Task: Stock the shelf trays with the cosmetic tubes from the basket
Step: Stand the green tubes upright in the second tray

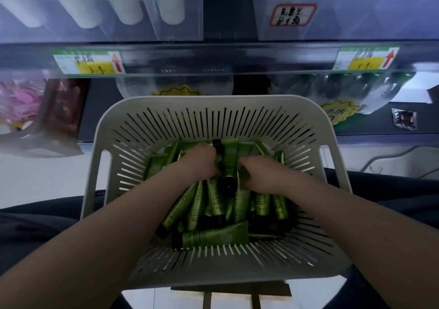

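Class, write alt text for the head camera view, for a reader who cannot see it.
A person's left hand and right hand grip green cosmetic tubes heaped in a pale slotted basket. Behind it, a shelf edge carries two price labels with red arrows; above, clear trays hold white tubes at left, and one at right bears a handwritten label.

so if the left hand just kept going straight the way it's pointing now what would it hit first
The left hand points forward and down, fingers curled into the green tubes, so more tubes come first. Past them is probably the slotted far wall of the basket, though depth is unclear.
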`<state>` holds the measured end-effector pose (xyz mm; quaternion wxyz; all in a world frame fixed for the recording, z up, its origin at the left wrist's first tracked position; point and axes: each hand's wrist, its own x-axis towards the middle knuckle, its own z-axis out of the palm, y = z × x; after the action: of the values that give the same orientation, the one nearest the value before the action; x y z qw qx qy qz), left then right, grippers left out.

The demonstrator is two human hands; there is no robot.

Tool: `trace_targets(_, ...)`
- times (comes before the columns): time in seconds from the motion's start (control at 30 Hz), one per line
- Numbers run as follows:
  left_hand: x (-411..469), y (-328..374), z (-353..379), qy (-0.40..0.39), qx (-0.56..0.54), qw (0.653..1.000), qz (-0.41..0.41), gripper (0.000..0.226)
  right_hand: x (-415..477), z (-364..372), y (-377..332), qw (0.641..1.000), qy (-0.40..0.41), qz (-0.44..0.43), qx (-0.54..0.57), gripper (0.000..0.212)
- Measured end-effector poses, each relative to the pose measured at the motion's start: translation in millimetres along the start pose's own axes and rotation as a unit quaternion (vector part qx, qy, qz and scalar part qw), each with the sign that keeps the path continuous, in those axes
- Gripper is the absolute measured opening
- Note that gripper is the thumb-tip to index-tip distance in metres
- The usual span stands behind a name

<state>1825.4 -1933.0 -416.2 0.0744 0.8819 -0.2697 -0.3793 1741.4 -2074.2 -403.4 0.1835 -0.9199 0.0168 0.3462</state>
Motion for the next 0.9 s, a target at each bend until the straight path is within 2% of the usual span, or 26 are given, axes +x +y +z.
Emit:
trace_targets(0.23,-10.1,0.0,-9.7,-0.005,-0.070,0.997,-0.012,0.040,-6.9,-3.3,-4.2,0.999,0.008,-0.003,0.045,0.041)
trace_targets(0.43,-23.5,-2.5,-17.5,0.026,-0.083,0.996,-0.008,0.054,-14.6,-5.8,-3.3,0.998,0.009,0.013,0.068,0.058)
trace_targets(0.53,-30.4,-3.6,-21.3,0.037,-0.089,0.995,-0.007,0.052,-22.2,-8.2,-3.0,0.997,0.007,0.016,0.079,0.055)
trace_targets(0.63,-39.3,-2.5,-24.2,0.044,-0.118,0.992,-0.009,0.042,-31.2,-8.8,-3.0,0.995,0.008,0.008,0.103,0.045)
trace_targets(0.7,-45.6,-2.2,-25.7,0.050,-0.153,0.987,-0.021,0.044,-37.9,-10.0,-3.7,0.992,0.012,0.003,0.125,0.037)
trace_targets(0.8,-57.9,-0.9,-27.1,0.066,-0.165,0.984,-0.026,0.052,-47.7,-12.9,-7.3,0.988,0.016,-0.009,0.153,0.034)
trace_targets(0.9,-69.7,3.6,-25.5,0.076,-0.166,0.983,-0.017,0.042,-57.3,-18.2,-10.5,0.989,0.044,-0.022,0.142,0.034)
